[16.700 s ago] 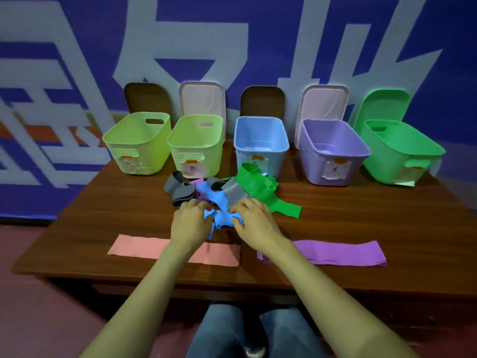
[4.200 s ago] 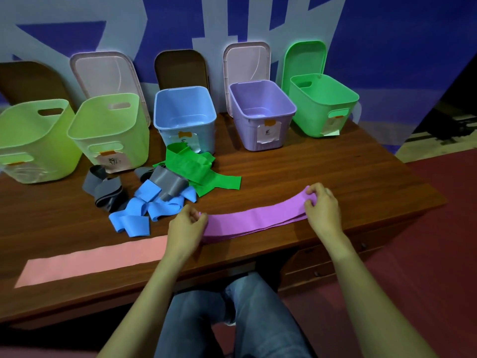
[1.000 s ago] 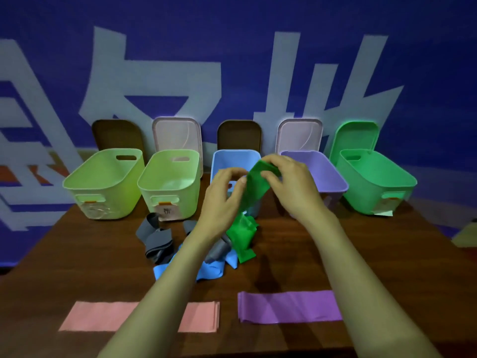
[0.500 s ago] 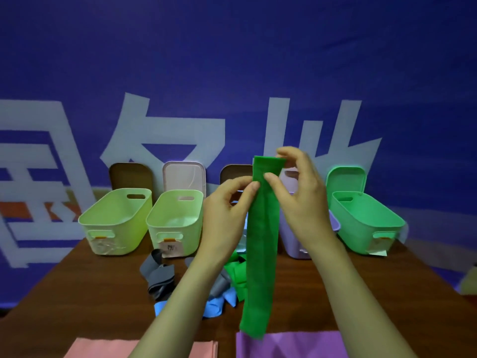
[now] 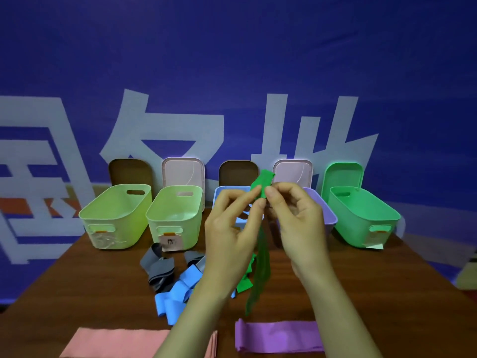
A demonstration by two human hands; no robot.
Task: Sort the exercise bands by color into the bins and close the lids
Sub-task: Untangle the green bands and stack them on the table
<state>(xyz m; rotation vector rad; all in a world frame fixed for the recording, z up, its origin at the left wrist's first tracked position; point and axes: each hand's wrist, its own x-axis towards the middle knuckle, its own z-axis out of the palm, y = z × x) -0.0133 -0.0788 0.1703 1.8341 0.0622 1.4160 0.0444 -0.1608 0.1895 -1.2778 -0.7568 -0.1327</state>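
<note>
- Our fingers (image 5: 240,197) on both hands pinch the green band (image 5: 263,180) near its top end, left hand (image 5: 232,236) and right hand (image 5: 299,223) meeting there.
- The rest of it hangs straight down below our fingers.
- The green bin (image 5: 361,215) stands open, behind and right of our fingers.
- Grey bands (image 5: 160,270) and blue bands (image 5: 178,293) lie below-left; a pink band (image 5: 116,342) and a purple band (image 5: 278,335) lie flat nearest us.

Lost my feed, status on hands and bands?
Left hand and right hand pinch green band aloft, tail hanging. Green bin open, far right. Nothing blocking.
</note>
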